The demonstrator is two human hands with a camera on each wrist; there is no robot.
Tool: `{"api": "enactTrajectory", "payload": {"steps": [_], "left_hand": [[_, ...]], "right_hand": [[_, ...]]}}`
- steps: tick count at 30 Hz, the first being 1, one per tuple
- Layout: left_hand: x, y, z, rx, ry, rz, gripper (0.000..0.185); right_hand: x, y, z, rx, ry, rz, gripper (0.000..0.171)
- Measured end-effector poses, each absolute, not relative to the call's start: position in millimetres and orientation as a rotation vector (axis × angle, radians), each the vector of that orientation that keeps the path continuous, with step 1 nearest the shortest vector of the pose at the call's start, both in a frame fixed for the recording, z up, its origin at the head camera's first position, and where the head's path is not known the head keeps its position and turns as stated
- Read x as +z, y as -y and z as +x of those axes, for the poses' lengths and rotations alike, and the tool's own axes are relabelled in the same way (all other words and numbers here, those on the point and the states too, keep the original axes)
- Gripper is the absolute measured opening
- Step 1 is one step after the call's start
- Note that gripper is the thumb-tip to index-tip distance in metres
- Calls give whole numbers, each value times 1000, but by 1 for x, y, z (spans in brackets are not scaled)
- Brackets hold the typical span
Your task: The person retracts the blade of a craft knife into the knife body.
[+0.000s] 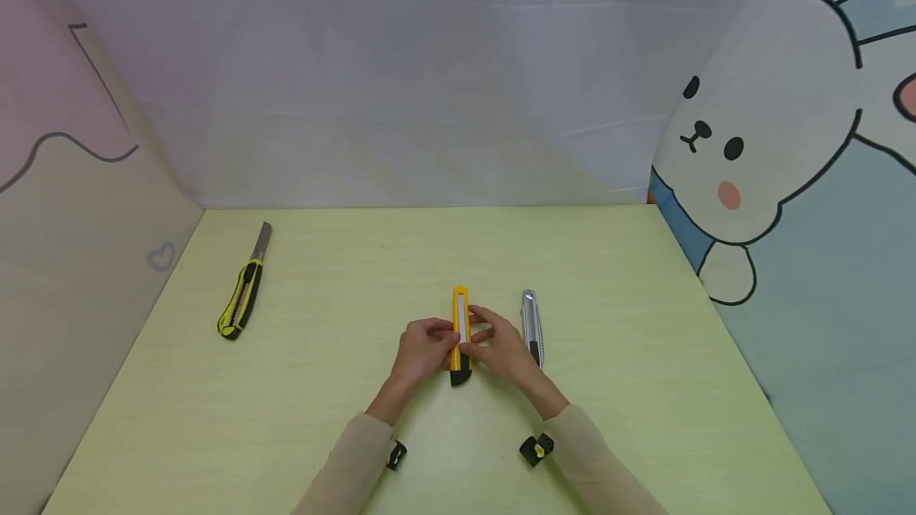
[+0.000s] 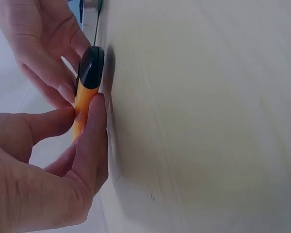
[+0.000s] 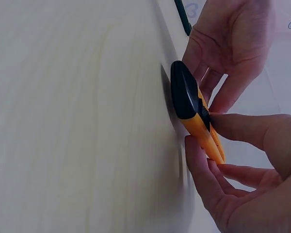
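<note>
A yellow-orange utility knife (image 1: 456, 312) with a black end cap (image 3: 183, 92) is between both hands, held close over the table in the wrist views. My left hand (image 1: 421, 354) pinches its left side between thumb and fingers. From the right, my right hand (image 1: 506, 352) grips the same knife, its thumb at the black slider near the capped end. In the head view the knife's long axis points away from me, with the black cap toward me. Just beyond the right hand lies a silver utility knife (image 1: 531, 316), its near end partly hidden by the wrist.
On the far left of the pale table (image 1: 343, 261) lies a lime-and-black utility knife (image 1: 242, 300) with its blade out, pointing to the back. A white cloth wall (image 1: 429, 102) stands behind, and printed panels with a cartoon animal (image 1: 773, 141) flank the sides.
</note>
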State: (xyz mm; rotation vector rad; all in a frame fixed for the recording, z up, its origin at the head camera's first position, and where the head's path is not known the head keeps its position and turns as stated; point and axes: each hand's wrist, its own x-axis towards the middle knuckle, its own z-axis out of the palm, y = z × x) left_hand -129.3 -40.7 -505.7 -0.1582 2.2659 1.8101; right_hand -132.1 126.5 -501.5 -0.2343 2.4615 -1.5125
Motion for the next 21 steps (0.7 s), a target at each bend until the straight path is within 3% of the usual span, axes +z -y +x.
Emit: {"api": "enactTrajectory", "payload": {"steps": [12,21], "left_hand": [[-504,38,-132,1695,-2362,-150,27],[-504,37,-133,1633,-2420,-165,28]], "right_hand": [[-504,-124,-132,-1508,-2474,-183,63],[-506,-122,-129,-1474,-2545,-219,52]]}}
